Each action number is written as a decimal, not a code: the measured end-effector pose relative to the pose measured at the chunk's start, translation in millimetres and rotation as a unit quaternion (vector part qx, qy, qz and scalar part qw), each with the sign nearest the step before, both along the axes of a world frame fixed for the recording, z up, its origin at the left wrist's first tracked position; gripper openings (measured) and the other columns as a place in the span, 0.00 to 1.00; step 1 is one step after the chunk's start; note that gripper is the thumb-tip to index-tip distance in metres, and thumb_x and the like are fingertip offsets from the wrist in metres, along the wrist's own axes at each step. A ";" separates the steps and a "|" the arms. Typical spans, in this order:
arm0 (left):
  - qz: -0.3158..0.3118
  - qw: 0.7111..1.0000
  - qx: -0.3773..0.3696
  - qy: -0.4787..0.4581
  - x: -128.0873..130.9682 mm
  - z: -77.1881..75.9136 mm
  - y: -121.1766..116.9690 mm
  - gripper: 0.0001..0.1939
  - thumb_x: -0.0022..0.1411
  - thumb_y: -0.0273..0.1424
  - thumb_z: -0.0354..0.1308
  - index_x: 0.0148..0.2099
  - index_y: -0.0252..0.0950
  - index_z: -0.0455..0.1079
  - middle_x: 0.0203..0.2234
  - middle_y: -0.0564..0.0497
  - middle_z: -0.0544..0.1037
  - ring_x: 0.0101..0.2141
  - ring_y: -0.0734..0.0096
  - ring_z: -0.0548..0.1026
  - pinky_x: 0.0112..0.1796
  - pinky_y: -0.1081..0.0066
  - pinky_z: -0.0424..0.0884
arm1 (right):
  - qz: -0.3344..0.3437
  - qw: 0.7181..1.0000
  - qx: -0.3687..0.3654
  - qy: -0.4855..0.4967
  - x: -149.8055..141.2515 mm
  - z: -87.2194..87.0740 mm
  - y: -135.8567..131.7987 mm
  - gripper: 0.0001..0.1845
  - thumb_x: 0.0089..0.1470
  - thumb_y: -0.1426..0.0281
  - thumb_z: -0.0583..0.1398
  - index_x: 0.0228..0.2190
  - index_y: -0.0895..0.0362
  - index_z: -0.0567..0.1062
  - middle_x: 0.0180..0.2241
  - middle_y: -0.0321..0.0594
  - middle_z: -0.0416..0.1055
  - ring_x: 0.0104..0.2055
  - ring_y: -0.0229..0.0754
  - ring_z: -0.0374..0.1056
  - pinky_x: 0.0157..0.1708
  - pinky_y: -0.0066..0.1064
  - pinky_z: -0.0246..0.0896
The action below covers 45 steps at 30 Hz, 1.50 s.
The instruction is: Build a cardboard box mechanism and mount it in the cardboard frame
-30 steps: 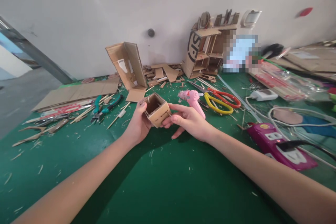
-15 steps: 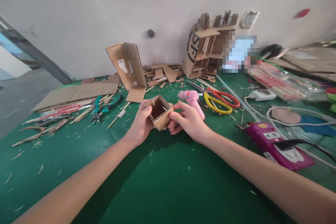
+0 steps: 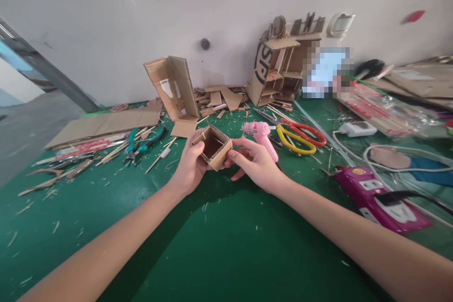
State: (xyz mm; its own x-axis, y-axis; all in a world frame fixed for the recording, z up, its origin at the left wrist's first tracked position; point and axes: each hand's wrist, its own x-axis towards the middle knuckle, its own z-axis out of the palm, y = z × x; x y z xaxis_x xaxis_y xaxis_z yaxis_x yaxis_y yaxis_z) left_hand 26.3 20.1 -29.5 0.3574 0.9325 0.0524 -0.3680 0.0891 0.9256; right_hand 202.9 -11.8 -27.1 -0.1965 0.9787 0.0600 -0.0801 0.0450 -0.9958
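A small open-topped cardboard box (image 3: pixel 220 156) is held above the green table, tilted so its hollow inside shows. My left hand (image 3: pixel 189 165) grips its left side, thumb on the near wall and fingers mostly hidden behind. At the right corner, my right hand (image 3: pixel 256 163) pinches the box between thumb and forefinger, the other fingers curled below. A thin stick crosses the inside of the box near its right wall. Just beyond my right hand lies a pink hot glue gun (image 3: pixel 261 133), and beside it scissors (image 3: pixel 297 137) with one yellow and one red handle.
Teal-handled pliers (image 3: pixel 136 146) and wooden sticks lie at left by a flat cardboard sheet (image 3: pixel 106 125). An upright cardboard piece (image 3: pixel 173 87) and a shelved cardboard model (image 3: pixel 272 71) stand against the wall. A purple power strip (image 3: pixel 378 198) with cables sits at right.
The box has tipped slightly in my hands, its right side turning more toward me. Both hands keep hold of it. The whole view has shifted a little.
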 end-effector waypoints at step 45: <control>0.053 0.751 0.470 0.462 -19.4 43.6 17.3 0.07 0.69 0.29 0.52 0.40 0.37 0.71 0.38 0.50 0.76 0.39 0.70 0.74 0.37 0.71 0.70 | 0.033 0.896 0.192 -0.398 -3.8 -0.7 -1.8 0.31 0.61 0.69 0.53 0.63 0.59 0.56 0.56 0.52 0.70 0.52 0.56 0.71 0.44 0.45 0.68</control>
